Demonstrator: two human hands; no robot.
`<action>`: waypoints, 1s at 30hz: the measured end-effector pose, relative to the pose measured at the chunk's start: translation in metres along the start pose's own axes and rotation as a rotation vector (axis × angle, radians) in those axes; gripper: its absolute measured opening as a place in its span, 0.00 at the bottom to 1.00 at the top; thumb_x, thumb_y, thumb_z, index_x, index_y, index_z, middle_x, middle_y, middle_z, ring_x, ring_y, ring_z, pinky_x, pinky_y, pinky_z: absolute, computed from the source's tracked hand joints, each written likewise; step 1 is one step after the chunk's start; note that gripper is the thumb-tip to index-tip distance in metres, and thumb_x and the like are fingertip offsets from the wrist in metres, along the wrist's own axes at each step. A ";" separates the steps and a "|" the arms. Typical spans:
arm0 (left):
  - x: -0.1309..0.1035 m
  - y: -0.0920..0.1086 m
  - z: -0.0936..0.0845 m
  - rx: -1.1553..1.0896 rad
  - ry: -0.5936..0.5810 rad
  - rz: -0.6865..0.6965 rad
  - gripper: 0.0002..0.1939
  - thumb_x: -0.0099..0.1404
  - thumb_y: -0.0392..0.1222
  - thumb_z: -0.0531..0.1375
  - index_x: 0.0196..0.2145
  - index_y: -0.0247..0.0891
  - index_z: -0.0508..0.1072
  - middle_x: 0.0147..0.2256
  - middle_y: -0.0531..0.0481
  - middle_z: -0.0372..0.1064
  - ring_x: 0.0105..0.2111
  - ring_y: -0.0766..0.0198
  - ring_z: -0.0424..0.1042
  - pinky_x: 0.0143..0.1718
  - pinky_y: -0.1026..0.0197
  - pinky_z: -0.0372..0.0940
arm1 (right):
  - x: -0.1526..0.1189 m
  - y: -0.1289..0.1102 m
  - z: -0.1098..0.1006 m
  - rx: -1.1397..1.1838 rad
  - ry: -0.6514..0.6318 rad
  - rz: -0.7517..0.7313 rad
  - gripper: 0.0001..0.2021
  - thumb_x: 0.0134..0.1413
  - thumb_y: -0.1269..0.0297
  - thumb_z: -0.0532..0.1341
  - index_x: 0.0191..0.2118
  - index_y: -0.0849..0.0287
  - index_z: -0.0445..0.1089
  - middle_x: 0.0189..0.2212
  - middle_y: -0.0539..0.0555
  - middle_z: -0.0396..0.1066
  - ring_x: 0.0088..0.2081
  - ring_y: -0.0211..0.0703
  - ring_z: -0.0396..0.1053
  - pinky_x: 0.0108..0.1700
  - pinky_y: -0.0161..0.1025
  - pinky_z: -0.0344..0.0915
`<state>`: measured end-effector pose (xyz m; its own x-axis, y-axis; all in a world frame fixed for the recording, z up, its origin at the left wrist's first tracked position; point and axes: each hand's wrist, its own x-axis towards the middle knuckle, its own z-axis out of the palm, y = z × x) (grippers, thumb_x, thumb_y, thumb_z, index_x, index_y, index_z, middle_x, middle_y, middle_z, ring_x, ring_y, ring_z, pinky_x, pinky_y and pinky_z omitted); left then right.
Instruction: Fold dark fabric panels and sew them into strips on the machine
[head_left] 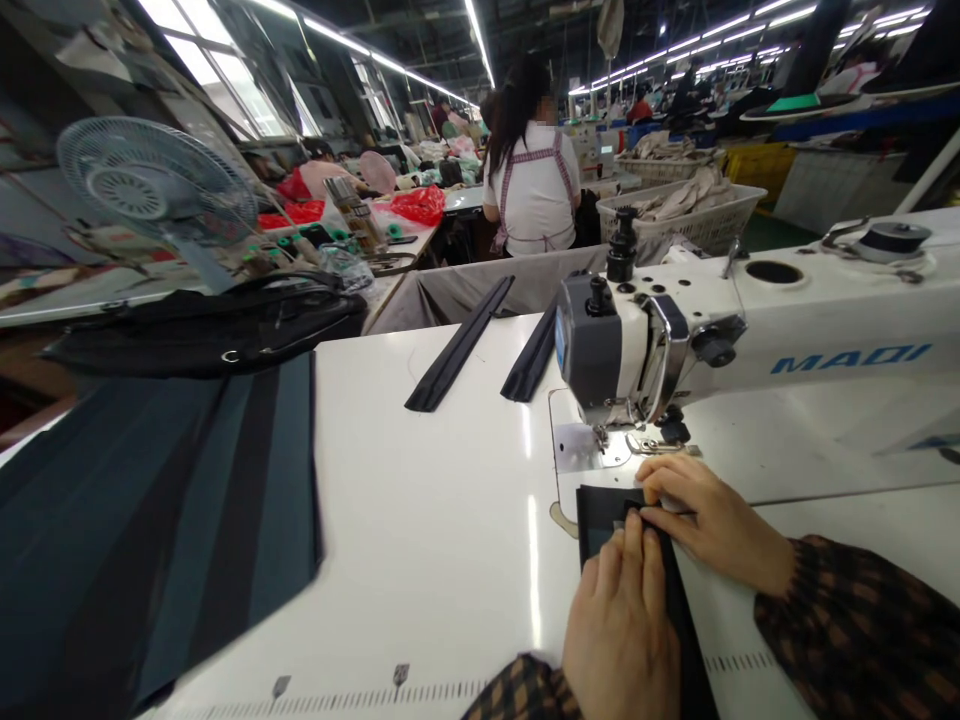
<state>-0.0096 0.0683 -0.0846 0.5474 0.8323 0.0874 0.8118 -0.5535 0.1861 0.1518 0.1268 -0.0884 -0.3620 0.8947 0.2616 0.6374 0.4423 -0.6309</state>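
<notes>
A dark fabric strip (pixel 686 640) lies on the white table just in front of the sewing machine's needle area (pixel 600 440). My left hand (pixel 626 620) rests on the strip, its fingers stretched forward and pressing down. At the strip's upper right edge, my right hand (pixel 709 520) pinches the fabric between thumb and fingers. The fingertips of both hands nearly meet at a small dark fold, partly covered by them. The strip's far end sits short of the presser foot, apart from it.
Two folded dark strips (pixel 461 345) (pixel 532 355) lie behind, left of the machine head (pixel 611 340). Large dark striped panels (pixel 247 500) and a black bag (pixel 217 325) occupy the left. A fan (pixel 142 180) stands beyond. A person (pixel 532 185) sits ahead, near a crate of cloth (pixel 694 215).
</notes>
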 end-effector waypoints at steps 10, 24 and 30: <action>0.001 -0.012 0.010 0.052 0.091 0.090 0.30 0.52 0.34 0.50 0.55 0.30 0.56 0.56 0.40 0.53 0.49 0.52 0.61 0.44 0.54 0.65 | 0.000 0.000 0.002 0.084 -0.022 -0.056 0.05 0.56 0.70 0.50 0.32 0.55 0.60 0.33 0.52 0.64 0.38 0.42 0.61 0.41 0.43 0.61; 0.002 -0.010 0.001 -0.004 0.041 0.069 0.29 0.53 0.32 0.49 0.55 0.29 0.56 0.58 0.42 0.48 0.49 0.54 0.61 0.46 0.56 0.63 | 0.013 0.000 0.012 -0.035 0.090 0.244 0.06 0.46 0.70 0.55 0.23 0.56 0.56 0.29 0.51 0.61 0.34 0.42 0.59 0.37 0.43 0.58; 0.003 -0.004 -0.004 -0.053 -0.049 0.000 0.30 0.53 0.31 0.50 0.55 0.30 0.56 0.59 0.42 0.47 0.49 0.52 0.60 0.48 0.52 0.62 | 0.015 0.002 0.013 -0.067 0.096 0.234 0.06 0.46 0.69 0.55 0.23 0.56 0.56 0.30 0.51 0.63 0.35 0.44 0.61 0.39 0.44 0.60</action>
<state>-0.0123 0.0729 -0.0815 0.5579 0.8289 0.0399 0.8005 -0.5502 0.2376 0.1385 0.1405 -0.0955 -0.1352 0.9735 0.1845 0.7407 0.2230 -0.6337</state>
